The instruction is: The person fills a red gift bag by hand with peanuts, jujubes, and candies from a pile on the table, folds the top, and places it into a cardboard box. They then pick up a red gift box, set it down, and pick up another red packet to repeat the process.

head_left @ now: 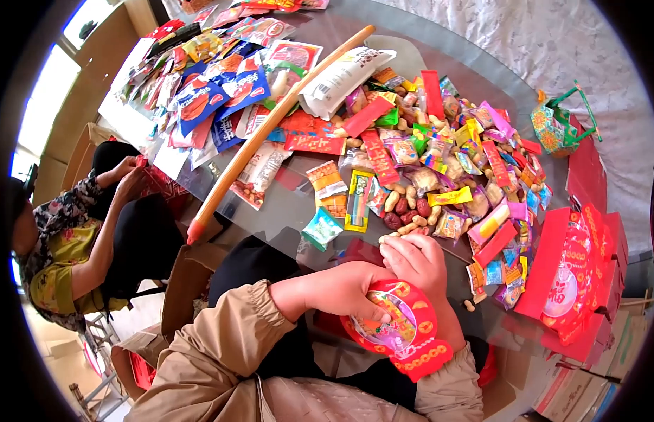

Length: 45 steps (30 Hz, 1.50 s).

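My left hand (344, 290) is closed on a red gift bag (394, 320) with gold coin patterns and a clear window, its thumb pressed on the front. Colourful wrapped sweets show through the window. Just beyond the bag, my right hand (420, 261) has its fingers curled together at the table edge; what they hold, if anything, is hard to make out. Close to its fingertips lie peanuts (415, 226) and red dates (404, 209). Behind them spreads a large pile of wrapped sweets (439, 158). A teal packet (322, 228) lies left of my right hand.
A long wooden stick (271, 123) crosses the table beside a white packet (344, 79). Snack packets (221, 91) cover the far left. Red gift bags (569, 278) are stacked at right, near a small green-handled basket (555, 126). Another person (95, 239) sits at left, hands on something red.
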{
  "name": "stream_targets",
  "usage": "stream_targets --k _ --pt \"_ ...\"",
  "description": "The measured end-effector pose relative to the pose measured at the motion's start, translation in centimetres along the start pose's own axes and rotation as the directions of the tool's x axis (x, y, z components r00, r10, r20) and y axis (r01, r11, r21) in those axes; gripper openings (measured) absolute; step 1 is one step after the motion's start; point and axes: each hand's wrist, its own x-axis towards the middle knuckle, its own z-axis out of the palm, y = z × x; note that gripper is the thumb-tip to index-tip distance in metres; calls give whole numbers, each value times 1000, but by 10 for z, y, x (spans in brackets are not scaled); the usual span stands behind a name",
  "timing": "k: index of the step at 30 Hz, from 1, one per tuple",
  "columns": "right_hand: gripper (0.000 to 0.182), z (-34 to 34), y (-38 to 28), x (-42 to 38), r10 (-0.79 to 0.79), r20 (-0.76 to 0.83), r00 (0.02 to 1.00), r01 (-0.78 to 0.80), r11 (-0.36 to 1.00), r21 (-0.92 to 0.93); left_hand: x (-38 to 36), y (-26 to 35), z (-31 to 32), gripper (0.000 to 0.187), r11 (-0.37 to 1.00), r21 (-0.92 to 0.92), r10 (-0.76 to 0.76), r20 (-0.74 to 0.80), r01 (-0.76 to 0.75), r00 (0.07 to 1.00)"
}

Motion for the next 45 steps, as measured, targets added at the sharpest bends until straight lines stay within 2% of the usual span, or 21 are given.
stream_targets --k 3,5,6,9,12,15,17,18,19,20,22,23,25,26,27,30,34,39,40,43,45 --pt "26 -2 -5 11 -92 23 996 93 993 -74 -1 -4 -9 35 998 51 -40 136 33 990" --pt "29 -8 -11 15 -44 223 974 58 997 -57 -3 -7 -12 35 999 37 -40 284 31 958" --pt "30 -6 -12 16 -34 260 965 54 996 -70 -3 -7 -11 38 999 -3 -40 346 44 937" --pt "41 10 -16 18 53 284 957 -18 992 -123 -2 0 -10 40 984 175 -93 360 31 928" --pt "44 15 -19 21 54 317 947 6 983 -184 0 -7 -10 40 995 53 -93 369 79 925" --pt "44 16 -14 16 29 207 978 10 983 -182 1 -10 -10 41 982 -107 -108 374 158 921" --pt "43 0 -11 21 97 131 987 -90 994 -58 0 -11 -12 42 962 -211 -90 363 175 928" --pt "43 -11 -12 23 172 133 976 -180 982 58 -2 -7 -12 42 959 -240 -67 324 150 944" --pt "40 -18 -7 22 204 39 978 -208 965 162 -3 -8 -13 43 943 -313 -26 280 116 960" --pt "37 -22 -5 19 330 22 944 -319 888 332 -3 -7 -13 44 945 -322 6 198 59 980" --pt "33 -32 -8 14 595 90 799 -507 586 632 -2 -8 -15 47 940 -334 74 10 -67 997" --pt "30 -31 -3 9 596 48 801 -476 586 656 -2 -8 -14 53 920 -381 71 -62 -90 996" --pt "27 -35 -7 8 715 124 688 -441 276 854 0 -6 -14 63 919 -352 102 -227 -179 968" --pt "22 -39 -9 10 733 145 664 -438 225 870 2 3 -9 62 887 -381 161 -273 -260 948" --pt "21 -39 -7 9 720 143 679 -418 219 882 6 6 -8 59 869 -368 225 -300 -330 927" --pt "14 -39 -3 6 690 124 713 -351 198 915 2 -9 -14 52 827 -435 204 -358 -356 911" --pt "12 -40 1 7 688 52 724 -139 72 988 7 -5 -9 53 784 -459 204 -446 -418 872" --pt "22 -56 26 -3 834 -223 504 -197 363 911 13 -1 -9 53 749 -402 215 -603 -526 768" --pt "26 -61 35 -5 814 -286 505 -215 439 872 13 1 -9 54 750 -384 212 -631 -538 746" --pt "34 -78 43 -3 830 -326 453 -206 453 867 11 1 -13 51 741 -368 218 -659 -562 719" --pt "30 -85 49 -15 837 -259 482 -216 400 890 9 1 -14 43 727 -369 207 -685 -579 698"
